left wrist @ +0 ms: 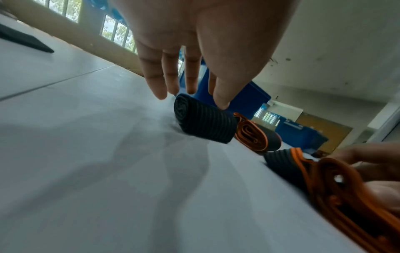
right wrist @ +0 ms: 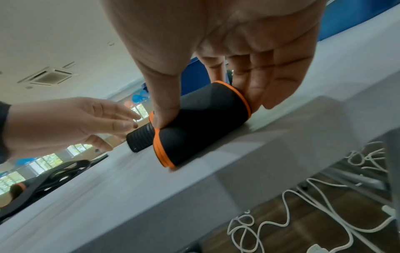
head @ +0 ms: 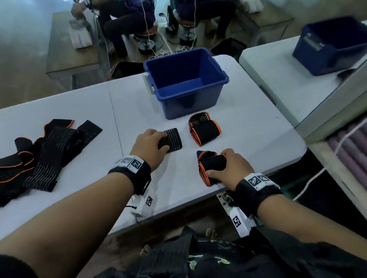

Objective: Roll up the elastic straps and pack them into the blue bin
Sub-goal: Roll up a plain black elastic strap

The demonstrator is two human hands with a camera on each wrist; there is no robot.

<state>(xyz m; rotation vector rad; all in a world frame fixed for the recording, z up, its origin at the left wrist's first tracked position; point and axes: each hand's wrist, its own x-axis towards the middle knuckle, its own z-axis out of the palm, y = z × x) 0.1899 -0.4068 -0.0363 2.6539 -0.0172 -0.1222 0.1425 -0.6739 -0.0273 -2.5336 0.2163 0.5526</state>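
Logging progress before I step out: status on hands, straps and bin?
Left hand reaching onto striped roll; right hand gripping orange-edged roll. Third roll beside blue bin. Unrolled straps remain.

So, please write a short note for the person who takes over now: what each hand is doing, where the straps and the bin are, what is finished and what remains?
Left hand: fingers reaching onto the striped black roll on the table, not yet gripping.
Right hand: grips the orange-edged roll near the table's front edge.
A third roll lies just before the blue bin.
Done: three straps rolled. The bin looks empty.
Left: pack the three rolls, then roll the unrolled straps at the left.
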